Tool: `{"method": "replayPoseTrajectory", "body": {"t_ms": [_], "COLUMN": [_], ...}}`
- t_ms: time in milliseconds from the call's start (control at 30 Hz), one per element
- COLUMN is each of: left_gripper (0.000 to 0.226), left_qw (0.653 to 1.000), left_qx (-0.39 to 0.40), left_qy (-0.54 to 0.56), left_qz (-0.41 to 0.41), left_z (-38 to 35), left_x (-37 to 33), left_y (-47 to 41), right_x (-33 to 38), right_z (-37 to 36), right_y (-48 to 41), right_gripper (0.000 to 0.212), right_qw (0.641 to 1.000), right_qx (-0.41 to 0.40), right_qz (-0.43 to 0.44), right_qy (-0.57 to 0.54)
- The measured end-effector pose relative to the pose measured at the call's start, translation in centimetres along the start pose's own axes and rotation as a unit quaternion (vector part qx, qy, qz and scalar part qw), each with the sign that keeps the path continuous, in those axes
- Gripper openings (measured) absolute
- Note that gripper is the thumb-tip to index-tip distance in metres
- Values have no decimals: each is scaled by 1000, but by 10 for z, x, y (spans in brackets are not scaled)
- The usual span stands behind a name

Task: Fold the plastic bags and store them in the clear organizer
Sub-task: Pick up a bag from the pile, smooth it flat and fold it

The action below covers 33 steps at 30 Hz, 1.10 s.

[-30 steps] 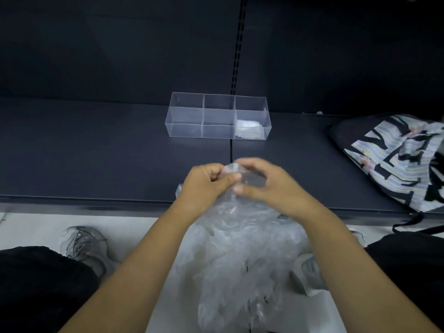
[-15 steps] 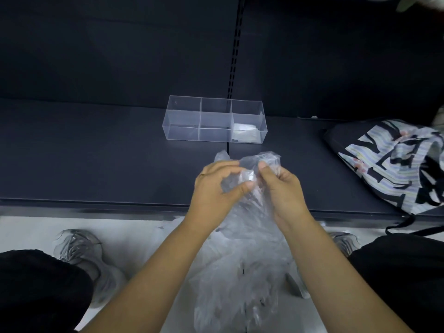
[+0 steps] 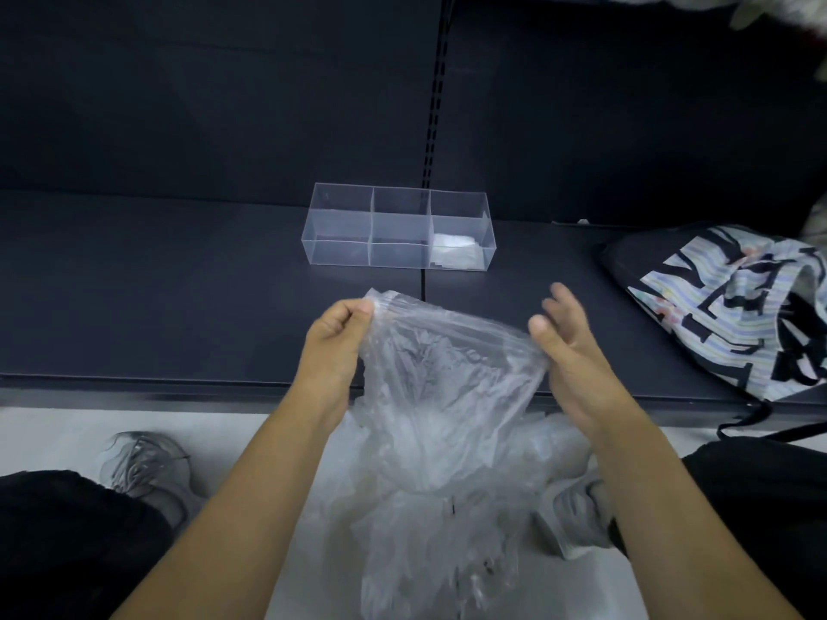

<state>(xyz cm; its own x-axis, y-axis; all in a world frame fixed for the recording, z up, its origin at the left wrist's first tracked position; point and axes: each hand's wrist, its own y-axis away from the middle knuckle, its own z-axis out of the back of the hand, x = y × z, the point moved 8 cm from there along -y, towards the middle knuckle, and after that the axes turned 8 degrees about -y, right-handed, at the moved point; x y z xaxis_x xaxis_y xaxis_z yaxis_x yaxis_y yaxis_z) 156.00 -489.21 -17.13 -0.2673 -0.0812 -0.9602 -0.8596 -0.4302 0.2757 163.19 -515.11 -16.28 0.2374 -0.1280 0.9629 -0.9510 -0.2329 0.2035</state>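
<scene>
crumpled clear plastic bag point(image 3: 429, 396) hangs over the pale floor, in front of the shelf edge. left hand point(image 3: 333, 337) pinches its top-left corner, fingers curled. right hand point(image 3: 570, 346) is blurred, fingers spread straight; the bag's right edge touches the thumb base. Further back on the dark shelf point(image 3: 179, 284): clear rectangular divided organizer point(image 3: 340, 257), folded whitish bag point(image 3: 454, 257) in the rightmost compartment.

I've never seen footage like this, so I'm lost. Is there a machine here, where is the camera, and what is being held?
No machine: these are a person's bare arms, filmed by one camera on their head, looking down. The left hand pinches a corner of a plastic bag; the right hand, fingers spread, meets its other end. On the dark shelf stands a clear organizer with one folded bag in its right compartment. A striped cloth bag lies further right.
</scene>
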Motion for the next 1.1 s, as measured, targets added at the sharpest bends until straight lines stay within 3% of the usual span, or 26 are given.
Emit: {"method": "replayPoseTrajectory", "body": {"t_ms": [67,167,233,333,500,633,700,767,833,900,967,1100], "left_gripper": [21,22,22,21,23,28,37,54,64,44,15,13], "left_qw": [1000,999,997,991,955,886,863,870,890,900,933,982], "left_qx": [7,-16,-57,-125,-136,-232,-232,-105,103,229,202,41], "left_qy": [14,29,6,-48,-248,-400,-449,-468,-416,-346,-271,-180], "left_qz": [10,30,42,4,-85,-26,-26,-118,-158,-133,-124,-45], "left_z": [1,6,13,26,31,56,57,26,-25,-60,-66,-26], "left_x": [3,8,13,13,13,23,16,-2,-12,-14,-21,-9], "left_y": [0,1,-2,-5,-5,0,-1,-10,-14,-13,-29,-73], "right_x": [-6,-21,-28,-32,-23,-14,-11,-10,-9,-9,-9,-29], "right_z": [-22,-41,-44,-32,-10,-16,-24,-38,-55,-68,-72,-56], "right_y": [2,4,3,0,-9,-16,-22,-29,-36,-45,-54,-61], "right_gripper": [77,37,5,28,27,21,22,35,38,35,51,48], "right_qw": [987,963,969,986,992,992,989,986,983,980,978,949], "right_qx": [135,212,193,107,-78,-60,-26,11,43,66,91,231], "right_qz": [-40,-93,-101,-87,-14,8,12,29,44,46,24,-136], "right_qy": [74,137,115,95,96,113,146,163,175,183,185,164]}}
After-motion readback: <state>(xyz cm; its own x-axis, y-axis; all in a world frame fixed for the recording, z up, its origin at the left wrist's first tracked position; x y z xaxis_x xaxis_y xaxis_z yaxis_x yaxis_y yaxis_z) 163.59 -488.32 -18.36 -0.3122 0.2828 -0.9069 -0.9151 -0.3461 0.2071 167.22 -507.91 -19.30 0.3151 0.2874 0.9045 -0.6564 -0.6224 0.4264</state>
